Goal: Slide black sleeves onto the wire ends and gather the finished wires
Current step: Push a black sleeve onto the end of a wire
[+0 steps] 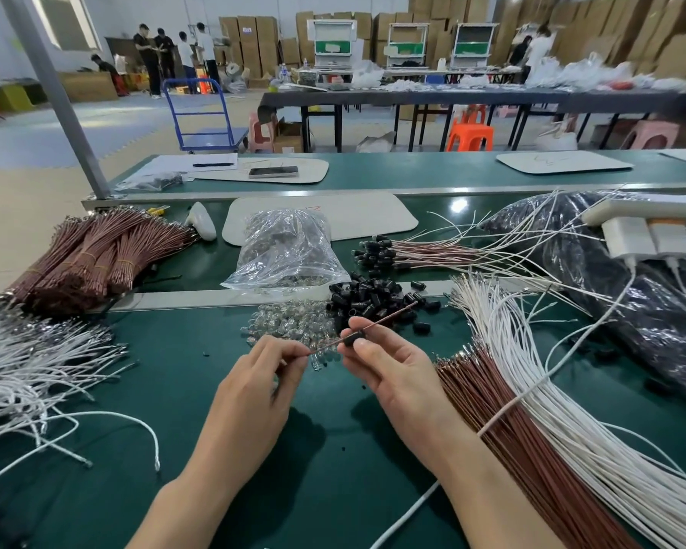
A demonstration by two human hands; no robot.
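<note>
I read the step in hand as seating one sleeve on one wire. The left hand pinches the near end of a single brown wire between thumb and forefinger. The right hand pinches a black sleeve already threaded on that wire, forefinger above and thumb below. The other fingers of both hands are loosely curled and hold nothing. Wire and sleeve are held above the green bench, and the far wire end points up and right over the pile of loose sleeves. To do this well, I would hold the wire taut and straight with the left pinch and grip close to the sleeve so the wire cannot buckle. I would then push the sleeve along the wire's own axis with light pressure, not at an angle. I cannot tell from here which end carries the terminal, so I would check that before pushing. The sleeve should stop once it covers the end as on the finished wires lying beyond the pile. The completed wire belongs there, sleeve ends aligned, apart from the unsleeved brown stock at right.
</note>
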